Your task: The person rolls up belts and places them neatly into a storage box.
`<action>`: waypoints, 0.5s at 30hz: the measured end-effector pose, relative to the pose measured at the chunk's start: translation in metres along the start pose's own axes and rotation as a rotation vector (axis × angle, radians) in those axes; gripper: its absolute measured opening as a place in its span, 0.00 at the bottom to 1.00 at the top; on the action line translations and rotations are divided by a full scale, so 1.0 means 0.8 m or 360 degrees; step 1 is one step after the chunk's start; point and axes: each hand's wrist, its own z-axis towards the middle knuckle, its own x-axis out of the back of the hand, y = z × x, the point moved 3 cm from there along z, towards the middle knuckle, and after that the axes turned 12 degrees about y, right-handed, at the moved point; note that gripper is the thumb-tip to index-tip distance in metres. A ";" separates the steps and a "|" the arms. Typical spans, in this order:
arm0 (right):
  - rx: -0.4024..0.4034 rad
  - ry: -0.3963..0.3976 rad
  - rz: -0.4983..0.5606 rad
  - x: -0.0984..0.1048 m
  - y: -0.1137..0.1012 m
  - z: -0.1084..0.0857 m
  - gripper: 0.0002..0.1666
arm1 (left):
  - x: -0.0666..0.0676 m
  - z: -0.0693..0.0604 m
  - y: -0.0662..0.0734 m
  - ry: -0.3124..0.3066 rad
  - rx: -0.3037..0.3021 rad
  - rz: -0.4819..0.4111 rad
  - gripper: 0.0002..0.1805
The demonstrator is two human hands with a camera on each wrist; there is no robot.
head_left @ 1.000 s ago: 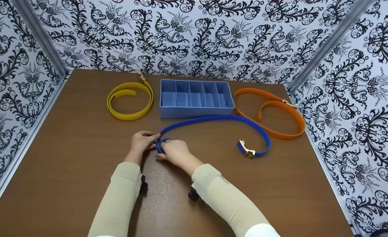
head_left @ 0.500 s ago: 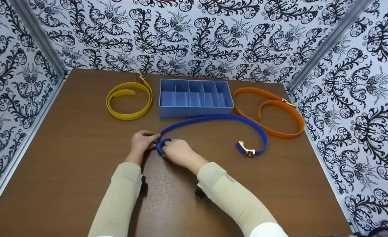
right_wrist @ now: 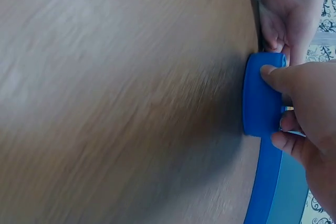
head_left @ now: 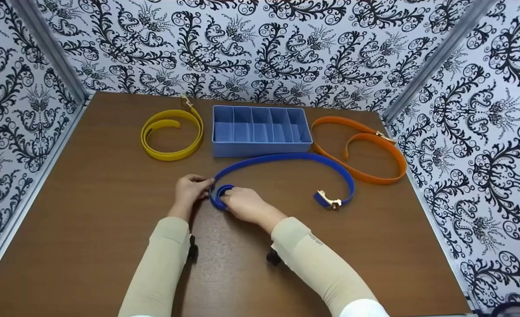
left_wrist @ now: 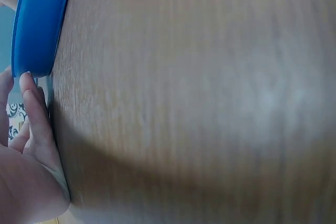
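Note:
A blue belt lies on edge in a wide arc, its left end rolled into a small coil. Its gold buckle rests on the table to the right. My right hand grips the coil's near right side; in the right wrist view the thumb presses the outside and fingertips reach toward the inside. At the coil's left my left hand pinches the strap between thumb and fingers. The left wrist view shows the blue coil between both hands, standing on the wooden surface.
Behind the blue belt stands a blue-grey box with several compartments. A yellow belt lies loosely coiled at the back left. An orange belt curls at the back right, close to the table's edge. Patterned panels enclose the table.
My right hand has shifted slightly right and toward me around the coil, uncovering more of it. The blue belt's right curve has drawn a little left. My left hand stays nearly still.

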 end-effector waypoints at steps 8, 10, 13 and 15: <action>-0.0194 -0.0109 0.0192 0.004 -0.009 0.011 0.13 | -0.002 0.000 -0.001 -0.0009 -0.0011 0.0018 0.22; -0.0224 -0.0070 0.0234 0.004 -0.010 0.012 0.14 | -0.002 0.001 -0.001 -0.0004 -0.0010 0.0035 0.22; -0.0285 -0.0009 0.0255 0.005 -0.011 0.014 0.11 | -0.001 0.001 0.000 0.0000 -0.0013 0.0032 0.22; -0.0343 0.0034 0.0249 0.005 -0.013 0.016 0.13 | -0.001 0.001 0.000 0.0007 -0.0016 0.0025 0.21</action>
